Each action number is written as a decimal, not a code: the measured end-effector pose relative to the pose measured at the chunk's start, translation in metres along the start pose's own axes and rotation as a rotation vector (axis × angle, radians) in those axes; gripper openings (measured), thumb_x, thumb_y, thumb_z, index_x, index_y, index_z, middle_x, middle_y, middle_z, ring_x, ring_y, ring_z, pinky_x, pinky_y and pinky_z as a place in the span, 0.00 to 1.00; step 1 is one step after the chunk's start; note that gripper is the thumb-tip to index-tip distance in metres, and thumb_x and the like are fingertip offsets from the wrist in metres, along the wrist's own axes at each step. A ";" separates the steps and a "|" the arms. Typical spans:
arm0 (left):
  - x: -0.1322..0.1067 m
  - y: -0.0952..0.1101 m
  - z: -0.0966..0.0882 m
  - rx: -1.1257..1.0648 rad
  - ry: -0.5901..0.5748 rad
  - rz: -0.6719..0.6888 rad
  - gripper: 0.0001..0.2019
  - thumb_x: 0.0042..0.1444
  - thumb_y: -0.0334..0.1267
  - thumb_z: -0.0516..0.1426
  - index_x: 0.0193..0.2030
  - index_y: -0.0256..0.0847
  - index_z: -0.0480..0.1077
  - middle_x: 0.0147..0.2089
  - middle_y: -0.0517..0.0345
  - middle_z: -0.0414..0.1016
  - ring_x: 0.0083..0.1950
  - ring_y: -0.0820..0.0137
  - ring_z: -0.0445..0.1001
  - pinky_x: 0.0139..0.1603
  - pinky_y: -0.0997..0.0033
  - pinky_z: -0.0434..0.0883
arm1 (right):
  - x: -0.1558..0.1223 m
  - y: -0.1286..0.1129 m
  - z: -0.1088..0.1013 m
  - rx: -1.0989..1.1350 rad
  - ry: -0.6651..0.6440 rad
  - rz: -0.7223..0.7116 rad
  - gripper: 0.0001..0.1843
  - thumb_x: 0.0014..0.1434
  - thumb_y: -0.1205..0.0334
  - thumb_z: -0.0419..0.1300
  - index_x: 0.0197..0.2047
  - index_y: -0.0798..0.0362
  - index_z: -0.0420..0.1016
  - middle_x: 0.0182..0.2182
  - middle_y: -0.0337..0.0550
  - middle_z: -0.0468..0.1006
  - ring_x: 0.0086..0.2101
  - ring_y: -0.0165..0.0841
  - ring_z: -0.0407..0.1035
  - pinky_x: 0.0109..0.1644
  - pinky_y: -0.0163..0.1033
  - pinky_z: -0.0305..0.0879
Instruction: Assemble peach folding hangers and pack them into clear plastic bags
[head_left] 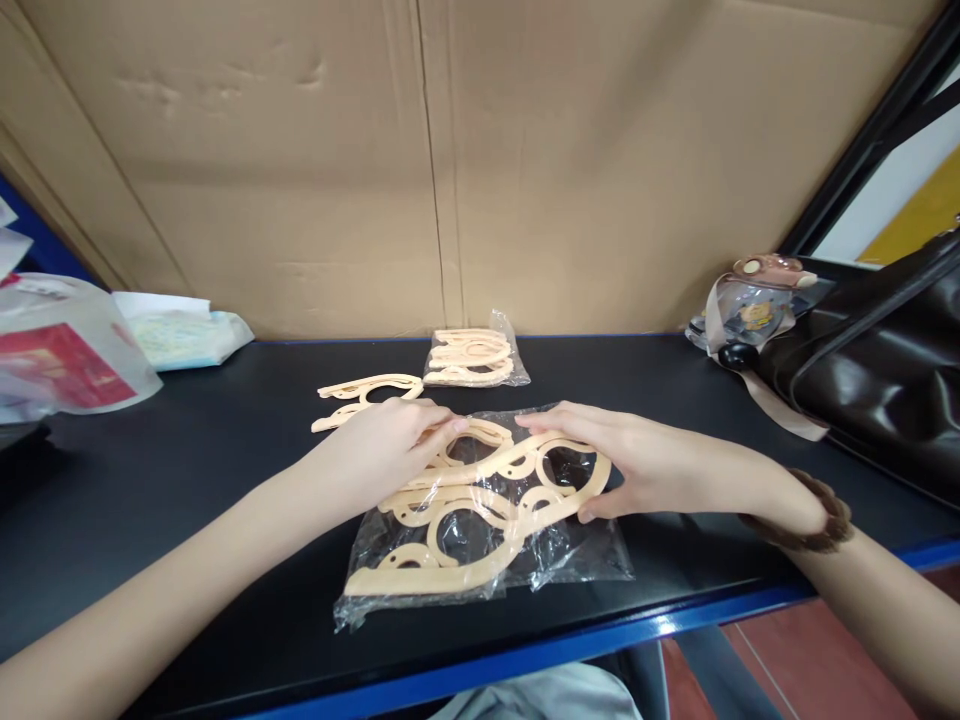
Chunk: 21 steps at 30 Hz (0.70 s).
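A clear plastic bag [577, 560] lies on the black table [225, 470] in front of me, with a stack of flat beige cut-out pieces [450, 520] partly inside it. My left hand [375, 450] rests on the stack's upper left end, fingers curled over the pieces. My right hand [637, 465] grips the stack's right end, thumb under the edge and fingers on top. One loose beige piece [367, 392] lies just beyond my left hand. A second, filled bag of beige pieces [474, 358] lies farther back.
A cardboard wall [450, 160] backs the table. White plastic packages [67, 350] lie at the left. A dark brown bag [877, 380] and a clear bottle with a brown cap [750, 305] stand at the right. A blue edge [600, 640] bounds the table's front.
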<state>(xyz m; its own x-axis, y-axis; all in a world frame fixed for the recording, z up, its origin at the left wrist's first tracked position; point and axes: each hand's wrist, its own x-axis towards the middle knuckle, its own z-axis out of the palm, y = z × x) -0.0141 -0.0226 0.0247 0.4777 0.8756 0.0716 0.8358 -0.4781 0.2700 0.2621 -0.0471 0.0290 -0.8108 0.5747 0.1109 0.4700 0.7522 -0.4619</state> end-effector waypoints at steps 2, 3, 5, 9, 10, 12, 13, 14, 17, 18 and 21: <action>-0.001 0.001 -0.001 0.000 -0.010 -0.006 0.24 0.64 0.54 0.42 0.41 0.45 0.76 0.39 0.55 0.78 0.39 0.63 0.74 0.42 0.64 0.67 | 0.001 0.001 0.001 -0.011 0.010 0.010 0.45 0.55 0.62 0.64 0.69 0.43 0.46 0.66 0.43 0.55 0.63 0.40 0.52 0.66 0.47 0.52; -0.001 0.002 -0.002 0.005 -0.017 -0.011 0.25 0.64 0.54 0.41 0.41 0.45 0.76 0.39 0.55 0.78 0.39 0.62 0.75 0.42 0.64 0.68 | 0.002 0.000 0.001 -0.010 0.014 0.013 0.45 0.54 0.60 0.65 0.69 0.44 0.46 0.66 0.44 0.56 0.63 0.40 0.53 0.65 0.47 0.53; -0.002 0.003 -0.004 0.015 -0.025 -0.021 0.25 0.64 0.54 0.42 0.40 0.44 0.76 0.39 0.53 0.78 0.39 0.62 0.75 0.40 0.64 0.68 | 0.003 -0.002 0.001 0.004 0.020 0.015 0.45 0.53 0.57 0.66 0.69 0.46 0.48 0.65 0.45 0.58 0.62 0.41 0.55 0.64 0.47 0.55; -0.003 0.005 -0.008 0.003 -0.010 -0.015 0.26 0.62 0.55 0.43 0.38 0.44 0.78 0.36 0.52 0.79 0.37 0.62 0.76 0.37 0.67 0.69 | 0.002 -0.006 0.000 0.029 0.012 0.033 0.46 0.52 0.56 0.67 0.68 0.45 0.49 0.63 0.44 0.62 0.59 0.41 0.60 0.61 0.46 0.59; -0.004 0.006 -0.009 0.004 -0.012 -0.018 0.26 0.62 0.56 0.44 0.38 0.44 0.78 0.36 0.52 0.79 0.37 0.62 0.76 0.37 0.68 0.69 | 0.002 -0.006 0.000 0.022 0.005 0.031 0.46 0.51 0.56 0.67 0.68 0.45 0.49 0.63 0.44 0.61 0.59 0.40 0.60 0.62 0.45 0.59; -0.004 0.007 -0.010 0.019 -0.020 -0.035 0.26 0.62 0.56 0.43 0.38 0.45 0.78 0.37 0.53 0.80 0.37 0.62 0.76 0.36 0.68 0.69 | 0.000 -0.006 -0.001 -0.012 -0.001 0.021 0.46 0.51 0.59 0.67 0.68 0.46 0.49 0.65 0.43 0.59 0.61 0.40 0.58 0.63 0.44 0.57; -0.004 0.007 -0.010 0.026 -0.022 -0.043 0.26 0.62 0.57 0.43 0.38 0.45 0.78 0.37 0.53 0.80 0.37 0.62 0.76 0.36 0.67 0.69 | -0.001 -0.006 -0.001 -0.036 0.003 0.016 0.46 0.51 0.61 0.67 0.68 0.46 0.49 0.65 0.43 0.58 0.62 0.39 0.56 0.64 0.44 0.55; -0.005 0.008 -0.010 0.028 -0.021 -0.048 0.26 0.62 0.57 0.43 0.39 0.45 0.78 0.37 0.53 0.80 0.37 0.62 0.76 0.36 0.67 0.69 | -0.001 -0.006 -0.001 -0.060 0.012 0.011 0.46 0.51 0.62 0.66 0.69 0.45 0.49 0.66 0.42 0.57 0.62 0.39 0.55 0.65 0.44 0.54; -0.005 0.008 -0.010 0.016 -0.016 -0.047 0.26 0.61 0.57 0.44 0.38 0.45 0.78 0.35 0.52 0.79 0.37 0.61 0.76 0.36 0.66 0.69 | -0.002 -0.009 -0.001 -0.086 0.037 0.006 0.45 0.53 0.60 0.66 0.69 0.44 0.49 0.66 0.41 0.57 0.61 0.39 0.55 0.64 0.44 0.54; -0.005 0.008 -0.010 0.015 -0.018 -0.047 0.26 0.61 0.57 0.44 0.38 0.45 0.78 0.35 0.52 0.79 0.36 0.61 0.76 0.36 0.66 0.69 | -0.001 -0.010 -0.001 -0.072 0.038 0.006 0.45 0.53 0.58 0.66 0.68 0.44 0.49 0.65 0.41 0.57 0.61 0.39 0.57 0.63 0.44 0.56; -0.005 0.007 -0.010 0.025 -0.021 -0.040 0.26 0.62 0.56 0.43 0.37 0.45 0.78 0.35 0.52 0.79 0.36 0.62 0.76 0.35 0.67 0.69 | 0.003 -0.015 0.002 0.007 0.040 0.018 0.45 0.51 0.52 0.68 0.68 0.44 0.51 0.64 0.42 0.60 0.59 0.40 0.60 0.60 0.44 0.59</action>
<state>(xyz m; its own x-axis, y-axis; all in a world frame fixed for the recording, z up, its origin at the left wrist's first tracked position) -0.0132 -0.0296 0.0354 0.4489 0.8927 0.0405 0.8608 -0.4441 0.2485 0.2518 -0.0576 0.0342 -0.7879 0.6003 0.1376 0.4815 0.7398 -0.4700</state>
